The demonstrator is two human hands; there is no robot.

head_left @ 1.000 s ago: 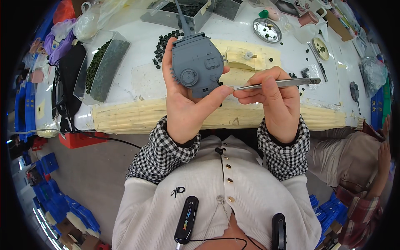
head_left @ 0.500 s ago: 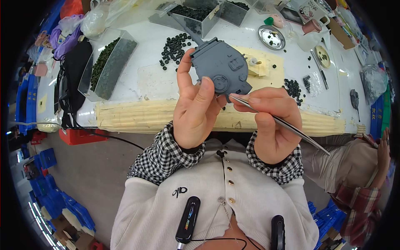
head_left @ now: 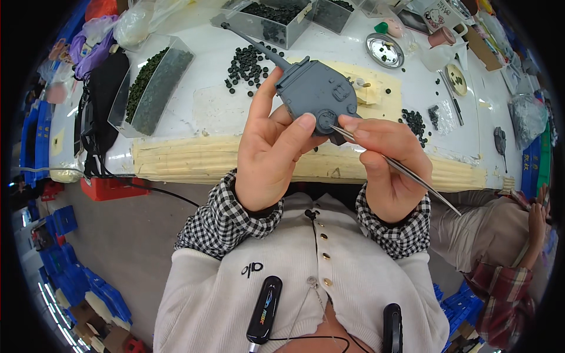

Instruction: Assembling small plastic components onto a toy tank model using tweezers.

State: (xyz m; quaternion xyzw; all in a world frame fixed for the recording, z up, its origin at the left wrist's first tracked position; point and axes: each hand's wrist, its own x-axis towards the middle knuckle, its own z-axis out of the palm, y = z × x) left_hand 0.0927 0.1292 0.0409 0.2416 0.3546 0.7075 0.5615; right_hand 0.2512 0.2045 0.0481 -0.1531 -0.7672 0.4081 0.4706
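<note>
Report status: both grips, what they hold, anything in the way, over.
Left grip holding grey, rounded, plastic-looking model turret with long barrel. Right grip closed on slim silver metal tweezers, tips at round hatch, contact unclear. No obstruction visible there.

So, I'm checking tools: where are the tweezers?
In the head view, the tweezers are right of centre in the right hand, tip near the grey turret.

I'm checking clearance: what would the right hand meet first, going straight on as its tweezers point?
Likely the grey model turret, by its round hatch: the tweezers in the right hand point there, though depth leaves actual contact unclear.
</note>
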